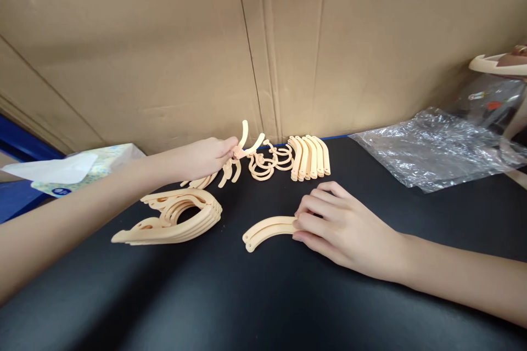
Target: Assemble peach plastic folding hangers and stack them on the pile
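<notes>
My left hand (212, 157) reaches to the back middle, its fingers closed on a cream forked piece (252, 145) above other small pieces. Near the centre, my right hand (340, 225) pinches the right end of two curved cream strips (269, 228) lying side by side on the black table (263, 296). A stack of cream hanger-shaped parts (187, 227) lies left of the strips. Behind, cream hooks (263, 167) lie in a loose heap, with a row of curved cream arms (310, 158) just right of them.
Cardboard (164, 55) stands upright behind the table. A crumpled clear plastic bag (428, 148) lies at the back right. A tissue pack (111, 159) sits at the back left. Part of another person's arm (517, 120) shows at the right edge.
</notes>
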`<state>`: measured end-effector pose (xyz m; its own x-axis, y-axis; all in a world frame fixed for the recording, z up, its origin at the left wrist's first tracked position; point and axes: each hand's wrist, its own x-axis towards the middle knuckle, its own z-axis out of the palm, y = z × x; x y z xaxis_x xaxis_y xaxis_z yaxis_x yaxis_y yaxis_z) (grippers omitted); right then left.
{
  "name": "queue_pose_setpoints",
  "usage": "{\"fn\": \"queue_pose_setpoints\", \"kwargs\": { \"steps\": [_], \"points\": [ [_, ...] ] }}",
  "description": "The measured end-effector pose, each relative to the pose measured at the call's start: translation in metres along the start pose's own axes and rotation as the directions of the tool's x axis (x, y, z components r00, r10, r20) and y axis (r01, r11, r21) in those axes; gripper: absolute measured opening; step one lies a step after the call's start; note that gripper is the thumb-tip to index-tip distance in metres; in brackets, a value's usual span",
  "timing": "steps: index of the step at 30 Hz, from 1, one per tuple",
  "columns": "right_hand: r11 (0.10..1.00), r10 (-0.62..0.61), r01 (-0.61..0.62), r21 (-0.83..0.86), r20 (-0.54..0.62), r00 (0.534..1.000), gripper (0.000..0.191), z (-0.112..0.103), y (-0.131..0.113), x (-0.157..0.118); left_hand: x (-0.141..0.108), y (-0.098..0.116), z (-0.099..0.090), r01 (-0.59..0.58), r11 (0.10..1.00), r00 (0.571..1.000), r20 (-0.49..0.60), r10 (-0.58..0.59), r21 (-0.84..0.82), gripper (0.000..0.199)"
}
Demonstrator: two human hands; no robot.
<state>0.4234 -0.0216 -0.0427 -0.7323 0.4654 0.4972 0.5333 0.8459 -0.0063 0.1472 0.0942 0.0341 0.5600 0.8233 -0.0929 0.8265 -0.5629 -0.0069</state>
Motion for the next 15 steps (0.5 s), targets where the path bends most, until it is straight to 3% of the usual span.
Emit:
{"fn": "queue_pose_setpoints", "kwargs": {
  "steps": [4, 8, 10, 12, 13, 15],
  "points": [
    [1.000, -0.011, 0.011, -0.008, -0.010, 1.000, 0.021, 0.000, 0.001, 0.000, -0.010, 0.010, -0.008, -0.005, 0.999, 0.996, -0.084, 0.008, 0.041, 0.027],
    [1.000, -0.010, 0.009, -0.015, -0.011, 1.000, 0.023, 0.001, 0.002, -0.001, -0.038, 0.044, -0.012, -0.070, 0.992, 0.978, -0.187, 0.088, 0.103, 0.028],
    [1.000, -0.003, 0.002, -0.021, -0.011, 1.000, 0.023, 0.002, 0.002, -0.001, -0.060, 0.068, -0.009, -0.229, 0.913, 0.900, -0.283, 0.331, 0.338, 0.030],
    [1.000, 0.012, -0.012, -0.025, -0.019, 1.000, 0.022, 0.003, 0.002, -0.001, -0.084, 0.092, -0.001, -0.302, 0.784, 0.814, -0.282, 0.508, 0.542, 0.040],
    [1.000, 0.020, -0.021, -0.023, -0.024, 1.000, 0.022, 0.003, 0.002, -0.001, -0.096, 0.102, 0.005, -0.306, 0.739, 0.777, -0.290, 0.558, 0.601, 0.045],
    [0.999, 0.030, -0.030, -0.013, -0.013, 0.999, 0.023, 0.002, 0.002, 0.000, -0.117, 0.116, 0.018, -0.324, 0.711, 0.755, -0.283, 0.592, 0.624, 0.047]
  ]
}}
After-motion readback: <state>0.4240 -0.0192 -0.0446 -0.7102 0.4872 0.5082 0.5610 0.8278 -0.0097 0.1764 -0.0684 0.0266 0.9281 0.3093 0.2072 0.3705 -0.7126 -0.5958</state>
